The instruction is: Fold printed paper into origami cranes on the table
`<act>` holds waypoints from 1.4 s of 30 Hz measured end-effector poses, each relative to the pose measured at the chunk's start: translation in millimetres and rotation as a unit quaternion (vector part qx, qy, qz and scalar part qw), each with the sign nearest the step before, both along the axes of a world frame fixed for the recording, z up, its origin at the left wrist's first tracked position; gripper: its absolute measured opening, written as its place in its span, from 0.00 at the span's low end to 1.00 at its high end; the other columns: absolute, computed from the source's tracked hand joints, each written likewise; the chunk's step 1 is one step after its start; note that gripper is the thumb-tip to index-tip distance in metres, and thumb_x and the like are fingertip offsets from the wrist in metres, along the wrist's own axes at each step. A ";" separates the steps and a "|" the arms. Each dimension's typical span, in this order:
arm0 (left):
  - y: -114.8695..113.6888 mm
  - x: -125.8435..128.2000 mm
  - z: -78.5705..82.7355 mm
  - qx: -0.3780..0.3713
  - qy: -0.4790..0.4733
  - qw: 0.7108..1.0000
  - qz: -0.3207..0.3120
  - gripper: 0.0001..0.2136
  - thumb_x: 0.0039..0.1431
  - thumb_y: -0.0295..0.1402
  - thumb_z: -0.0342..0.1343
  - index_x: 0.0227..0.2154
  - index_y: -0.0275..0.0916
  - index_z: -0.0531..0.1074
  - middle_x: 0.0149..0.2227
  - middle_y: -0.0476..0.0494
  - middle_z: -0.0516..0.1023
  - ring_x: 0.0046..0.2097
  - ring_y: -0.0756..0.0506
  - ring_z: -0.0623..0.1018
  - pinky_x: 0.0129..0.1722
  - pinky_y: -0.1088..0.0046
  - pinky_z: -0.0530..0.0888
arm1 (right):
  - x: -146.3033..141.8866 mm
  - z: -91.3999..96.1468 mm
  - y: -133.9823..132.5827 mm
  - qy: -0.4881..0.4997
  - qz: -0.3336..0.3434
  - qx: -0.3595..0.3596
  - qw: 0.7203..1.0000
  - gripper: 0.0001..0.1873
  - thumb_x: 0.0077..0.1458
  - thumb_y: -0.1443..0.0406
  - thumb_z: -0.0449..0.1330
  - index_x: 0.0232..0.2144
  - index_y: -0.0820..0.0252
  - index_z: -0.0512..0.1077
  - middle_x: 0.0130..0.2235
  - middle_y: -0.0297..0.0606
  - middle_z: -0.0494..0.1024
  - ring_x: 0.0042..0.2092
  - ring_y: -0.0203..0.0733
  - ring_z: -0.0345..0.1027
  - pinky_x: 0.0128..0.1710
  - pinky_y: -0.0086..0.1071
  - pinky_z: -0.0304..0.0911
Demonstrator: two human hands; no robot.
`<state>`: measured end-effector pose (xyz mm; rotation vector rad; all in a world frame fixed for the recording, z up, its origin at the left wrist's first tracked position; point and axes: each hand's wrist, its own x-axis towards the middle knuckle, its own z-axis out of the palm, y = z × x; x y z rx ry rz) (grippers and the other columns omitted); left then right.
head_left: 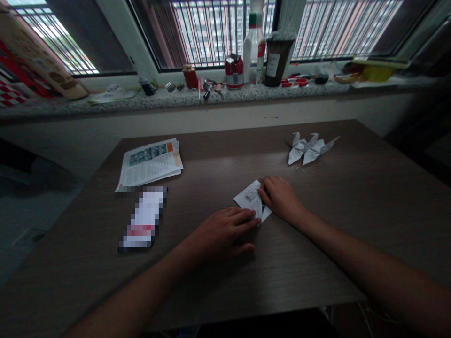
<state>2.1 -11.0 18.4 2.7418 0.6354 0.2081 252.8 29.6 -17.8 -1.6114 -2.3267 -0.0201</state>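
A small folded sheet of printed paper (249, 196) lies on the dark wooden table, between my two hands. My left hand (229, 230) rests flat with its fingers stretched out, the fingertips pressing on the paper's lower edge and the thumb apart. At the paper's right edge my right hand (280, 196) is closed, its thumb and curled fingers on the fold. The paper's right part is partly covered by that hand. Folded paper cranes (308, 148) stand farther back on the right.
On the table's left lie a stack of printed sheets (151, 164) and a phone (143, 218) with a blurred screen. Along the granite windowsill (141, 103) stand a red can (234, 72), a clear bottle (251, 51), a dark cup (278, 61) and small tools.
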 end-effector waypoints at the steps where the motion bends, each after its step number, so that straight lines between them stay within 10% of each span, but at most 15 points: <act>1: 0.2 0.0 -0.5 0.000 0.000 1.000 -0.002 0.27 0.70 0.45 0.59 0.67 0.43 0.65 0.67 0.38 0.69 0.63 0.35 0.72 0.61 0.54 0.71 | 0.0 -0.2 0.0 0.001 0.001 0.000 1.000 0.08 0.69 0.62 0.55 0.39 0.60 0.71 0.41 0.46 0.78 0.43 0.52 0.68 0.44 0.41 0.59; 27: 0.4 5.2 -1.0 -0.009 -0.014 1.000 0.007 0.26 0.67 0.46 0.60 0.65 0.47 0.67 0.70 0.43 0.66 0.64 0.34 0.71 0.60 0.51 0.71 | 2.6 8.3 -2.9 0.034 0.024 0.010 0.999 0.08 0.69 0.62 0.55 0.39 0.58 0.72 0.41 0.44 0.76 0.43 0.50 0.69 0.45 0.40 0.63; 33: 0.8 5.1 0.3 -0.011 -0.017 1.000 0.006 0.25 0.68 0.46 0.59 0.65 0.47 0.67 0.69 0.43 0.66 0.64 0.33 0.70 0.60 0.52 0.70 | 9.5 23.2 -22.4 0.030 0.086 0.022 0.996 0.16 0.72 0.60 0.52 0.54 0.59 0.73 0.56 0.49 0.76 0.56 0.54 0.70 0.56 0.47 0.66; 42: 1.0 4.4 -2.8 -0.015 -0.023 1.000 0.007 0.29 0.68 0.47 0.60 0.68 0.44 0.63 0.68 0.40 0.68 0.65 0.35 0.70 0.64 0.53 0.67 | 39.2 14.5 -51.4 -0.028 0.247 -0.070 0.966 0.35 0.72 0.56 0.53 0.75 0.53 0.48 0.74 0.41 0.54 0.75 0.50 0.45 0.74 0.54 0.45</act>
